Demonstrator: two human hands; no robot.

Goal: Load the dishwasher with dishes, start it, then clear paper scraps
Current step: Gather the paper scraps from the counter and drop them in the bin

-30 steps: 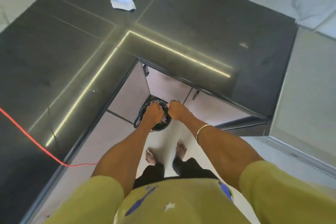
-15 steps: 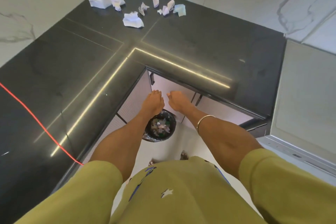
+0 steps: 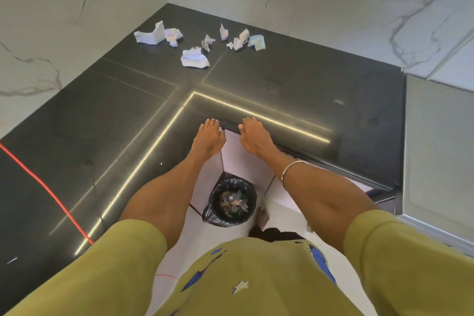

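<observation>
Several crumpled white paper scraps point(image 3: 194, 58) lie near the far corner of the black countertop point(image 3: 107, 120). A small bin with a black liner point(image 3: 233, 202) stands on the white floor below, partly filled with scraps. My left hand point(image 3: 209, 137) and my right hand point(image 3: 252, 136) reach side by side over the counter's inner corner edge, well short of the scraps. Both hands hold nothing, with fingers stretched forward. A gold bangle point(image 3: 292, 169) sits on my right wrist.
Marble walls point(image 3: 77, 7) enclose the L-shaped counter. A red cord point(image 3: 43, 187) runs across the counter at left. A grey appliance top point(image 3: 438, 151) adjoins the counter at right. White cabinet fronts point(image 3: 246, 159) stand under the counter behind the bin.
Both hands have risen from the bin's rim up to the counter edge. The view has lifted, bringing the scraps nearer the middle.
</observation>
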